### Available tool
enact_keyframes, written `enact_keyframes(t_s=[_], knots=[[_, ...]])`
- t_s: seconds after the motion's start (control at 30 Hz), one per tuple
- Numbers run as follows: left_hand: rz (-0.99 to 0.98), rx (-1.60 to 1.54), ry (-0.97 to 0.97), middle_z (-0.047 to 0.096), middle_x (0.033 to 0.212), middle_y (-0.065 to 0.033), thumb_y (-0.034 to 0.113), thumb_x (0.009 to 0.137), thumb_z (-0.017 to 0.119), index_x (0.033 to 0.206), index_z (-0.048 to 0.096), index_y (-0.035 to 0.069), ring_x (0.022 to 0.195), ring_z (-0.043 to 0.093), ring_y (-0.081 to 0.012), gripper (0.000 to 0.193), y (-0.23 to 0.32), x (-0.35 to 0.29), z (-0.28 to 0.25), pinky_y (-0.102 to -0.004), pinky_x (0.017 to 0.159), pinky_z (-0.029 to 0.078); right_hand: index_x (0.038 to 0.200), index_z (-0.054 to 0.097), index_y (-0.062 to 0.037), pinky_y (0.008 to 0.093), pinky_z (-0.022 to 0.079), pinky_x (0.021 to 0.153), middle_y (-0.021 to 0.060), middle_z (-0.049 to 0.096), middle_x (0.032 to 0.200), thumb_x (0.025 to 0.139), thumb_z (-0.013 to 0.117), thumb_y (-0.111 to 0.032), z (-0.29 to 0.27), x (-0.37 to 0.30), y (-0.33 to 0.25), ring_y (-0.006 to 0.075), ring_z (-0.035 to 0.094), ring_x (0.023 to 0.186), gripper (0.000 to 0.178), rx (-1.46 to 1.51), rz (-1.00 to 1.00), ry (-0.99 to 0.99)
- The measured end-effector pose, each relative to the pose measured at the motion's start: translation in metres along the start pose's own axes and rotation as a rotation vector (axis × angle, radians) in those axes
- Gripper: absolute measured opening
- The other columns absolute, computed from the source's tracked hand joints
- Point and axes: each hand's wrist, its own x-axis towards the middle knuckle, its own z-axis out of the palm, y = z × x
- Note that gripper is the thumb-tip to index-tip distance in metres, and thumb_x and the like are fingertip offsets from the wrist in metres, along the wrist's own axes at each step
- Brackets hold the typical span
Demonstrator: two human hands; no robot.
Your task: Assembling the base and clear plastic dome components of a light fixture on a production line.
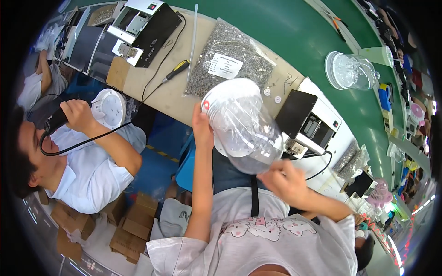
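Note:
A clear plastic dome [258, 138] with a white round base [232, 89] is held tilted in front of me. My left hand [202, 126] is closed on the rim of the base, with a small red mark beside the fingers. At the dome's narrow lower end, the curled fingers of my right hand [285, 181] pinch its tip, somewhat blurred by motion. Another white round part [225, 149] shows partly through and behind the dome.
A bag of small metal parts [230, 57] lies ahead, beside a yellow-black screwdriver [177, 70]. White-and-black machines [311, 124] stand right and far left. Another clear dome [352, 71] rests on the green surface. At left, a co-worker [87, 170] holds a corded tool [57, 120] and white base [109, 108].

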Motion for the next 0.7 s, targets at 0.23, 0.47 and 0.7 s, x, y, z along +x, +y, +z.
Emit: enact_keyframes(t_s=[0.23, 0.47, 0.7], knots=[[-0.062, -0.121, 0.148, 0.055, 0.107, -0.0103, 0.046, 0.085, 0.049, 0.1, 0.052, 0.001, 0.099, 0.054, -0.0215, 0.048, -0.033, -0.005, -0.043, -0.0351, 0.082, 0.045, 0.096, 0.057, -0.0081, 0.0299, 0.049, 0.069, 0.007, 0.056, 0.09, 0.068, 0.069, -0.007, 0.059, -0.041, -0.022, 0.0227, 0.056, 0.078, 0.03, 0.352, -0.003, 0.093], [0.211, -0.338, -0.161, 0.036, 0.083, 0.0012, 0.062, 0.082, 0.036, 0.056, 0.039, 0.018, 0.099, 0.036, -0.018, 0.051, -0.047, 0.006, -0.038, -0.0326, 0.085, 0.03, 0.13, 0.014, -0.0047, 0.0401, 0.043, 0.089, 0.0161, 0.034, 0.125, 0.068, 0.075, -0.014, 0.099, -0.053, -0.008, 0.0274, 0.044, 0.111, 0.088, 1.865, 1.085, 0.377], [0.362, -0.541, -0.328, 0.037, 0.084, 0.0025, 0.07, 0.077, 0.033, 0.053, 0.047, 0.022, 0.093, 0.033, -0.0203, 0.055, -0.058, 0.029, -0.025, -0.0323, 0.08, 0.03, 0.134, 0.005, -0.0097, 0.0438, 0.042, 0.089, 0.0106, 0.015, 0.137, 0.054, 0.083, -0.01, 0.12, -0.053, -0.015, 0.0267, 0.021, 0.128, 0.112, 1.407, 0.866, 0.043]])
